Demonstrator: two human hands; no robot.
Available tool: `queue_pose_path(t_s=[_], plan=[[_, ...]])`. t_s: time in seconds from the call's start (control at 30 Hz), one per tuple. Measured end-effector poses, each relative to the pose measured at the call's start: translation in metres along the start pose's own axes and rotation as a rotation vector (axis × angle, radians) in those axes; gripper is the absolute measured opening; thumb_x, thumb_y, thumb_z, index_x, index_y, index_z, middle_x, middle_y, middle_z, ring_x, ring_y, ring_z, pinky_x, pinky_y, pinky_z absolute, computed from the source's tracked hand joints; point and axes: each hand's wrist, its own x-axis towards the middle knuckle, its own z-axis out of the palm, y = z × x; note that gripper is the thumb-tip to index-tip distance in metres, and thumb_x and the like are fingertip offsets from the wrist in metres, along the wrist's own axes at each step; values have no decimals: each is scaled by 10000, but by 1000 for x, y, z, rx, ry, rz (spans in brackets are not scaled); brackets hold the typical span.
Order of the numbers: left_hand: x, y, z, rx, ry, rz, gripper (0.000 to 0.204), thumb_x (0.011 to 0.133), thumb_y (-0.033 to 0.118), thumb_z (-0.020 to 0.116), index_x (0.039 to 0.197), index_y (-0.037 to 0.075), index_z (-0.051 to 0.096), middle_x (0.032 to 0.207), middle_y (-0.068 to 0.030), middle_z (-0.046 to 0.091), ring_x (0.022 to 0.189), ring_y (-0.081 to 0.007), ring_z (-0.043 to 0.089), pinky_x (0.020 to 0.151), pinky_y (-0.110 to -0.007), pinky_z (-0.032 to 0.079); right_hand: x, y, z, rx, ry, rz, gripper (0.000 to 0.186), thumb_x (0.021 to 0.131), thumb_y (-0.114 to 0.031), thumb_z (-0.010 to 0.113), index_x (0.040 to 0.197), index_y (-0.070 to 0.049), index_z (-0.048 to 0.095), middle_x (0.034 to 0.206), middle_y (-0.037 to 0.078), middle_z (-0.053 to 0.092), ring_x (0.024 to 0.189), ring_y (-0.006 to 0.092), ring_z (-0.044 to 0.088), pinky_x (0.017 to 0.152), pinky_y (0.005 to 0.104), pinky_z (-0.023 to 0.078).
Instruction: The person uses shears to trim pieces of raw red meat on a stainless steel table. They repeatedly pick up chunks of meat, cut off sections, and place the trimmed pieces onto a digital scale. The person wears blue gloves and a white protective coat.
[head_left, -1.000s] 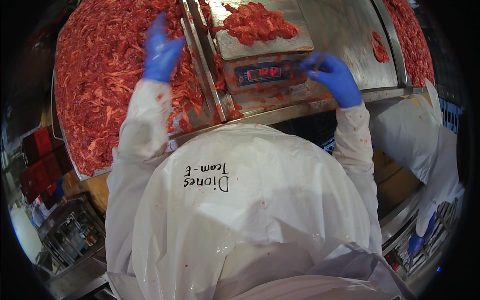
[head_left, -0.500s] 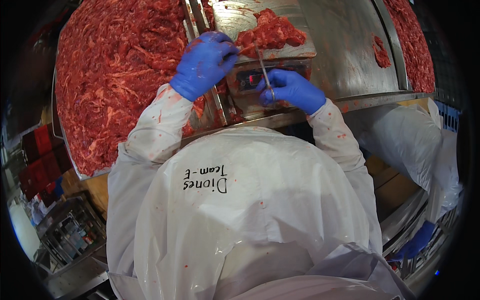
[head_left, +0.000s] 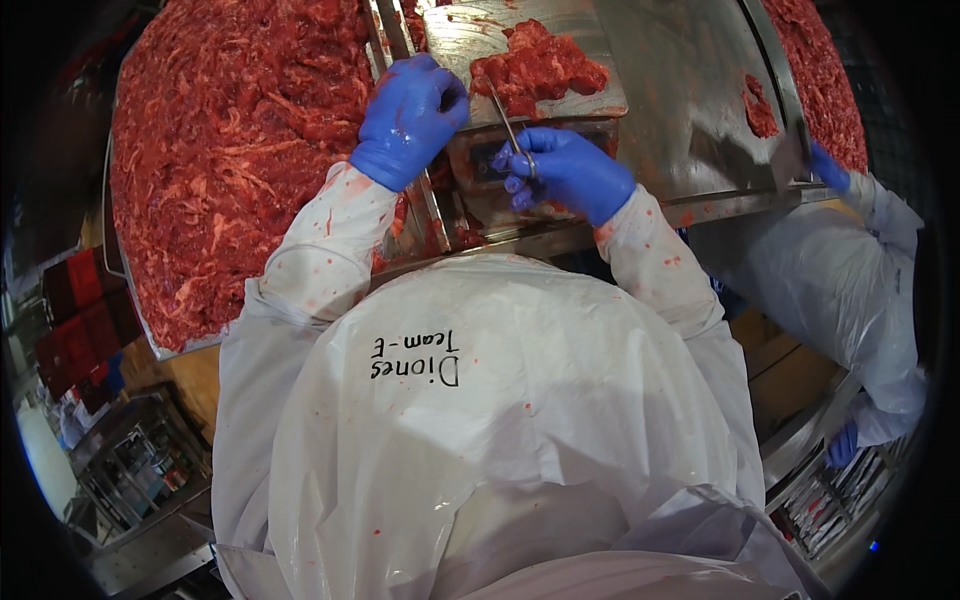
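Note:
My left hand (head_left: 412,112), in a blue glove, is curled closed at the left edge of the scale plate (head_left: 455,40). Whatever its fingers hold, if anything, is hidden. In my right hand (head_left: 575,172), also gloved blue, is a slim ring-handled metal tool (head_left: 511,130); I cannot tell whether it is scissors or forceps. Its tip points up and left, at the left edge of a lump of raw red meat (head_left: 540,70) on the plate. The scale's dark display (head_left: 490,160) is partly covered by my right hand.
Left of a metal rail (head_left: 432,205) lies a large heap of raw meat (head_left: 230,150). A metal work surface (head_left: 690,80) extends right, with a small meat scrap (head_left: 759,106) on it. More meat (head_left: 820,70) fills the far right. A co-worker's gloved hand (head_left: 830,168) reaches the right edge.
My left hand has drawn its fingers in, away from the meat. The tool in my right hand has swung left. A co-worker's hand has appeared at the right edge of the work surface.

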Motion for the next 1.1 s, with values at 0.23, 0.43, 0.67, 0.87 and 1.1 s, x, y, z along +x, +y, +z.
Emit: queue_pose_path(t_s=[0.23, 0.43, 0.67, 0.87, 1.1], plan=[[-6, 4, -1, -6, -33, -21, 105, 800, 145, 750, 822, 46, 727, 872, -134, 640, 893, -345, 631, 811, -447, 506, 17, -15, 12, 153, -20, -93, 319, 1032, -317, 668, 1139, -17, 686, 894, 50, 679, 812, 175, 685, 781, 362, 595], [-18, 3, -3, 13, -29, -16, 81, 801, 137, 740, 829, 65, 715, 896, -123, 643, 929, -336, 637, 831, -446, 525, 9, -26, 25, 191, 8, -23, 282, 1016, -266, 700, 1156, -22, 690, 930, 53, 691, 804, 167, 682, 800, 338, 589], [-79, -32, -23, 10, -134, -120, 91, 802, 87, 731, 866, 36, 692, 962, -155, 647, 972, -368, 629, 875, -450, 507, 13, -4, 21, -148, -98, 13, 241, 958, -209, 743, 1085, -6, 718, 900, 81, 723, 765, 165, 698, 755, 328, 600], [-148, -69, -27, 90, -208, -334, 159, 790, 118, 758, 927, 47, 719, 1019, -154, 658, 1002, -367, 636, 897, -446, 517, 7, 24, 35, -487, -273, -107, 300, 914, -233, 782, 1100, -5, 719, 947, 96, 749, 841, 188, 717, 800, 334, 582], [-109, -59, -24, 5, -118, -297, 202, 814, 137, 759, 1003, 67, 745, 1076, -169, 664, 1011, -370, 659, 900, -442, 539, 78, -45, 42, -1288, 288, -761, 746, 921, -388, 771, 1496, -30, 459, 1313, 181, 654, 1226, 351, 639, 1056, 435, 494]])
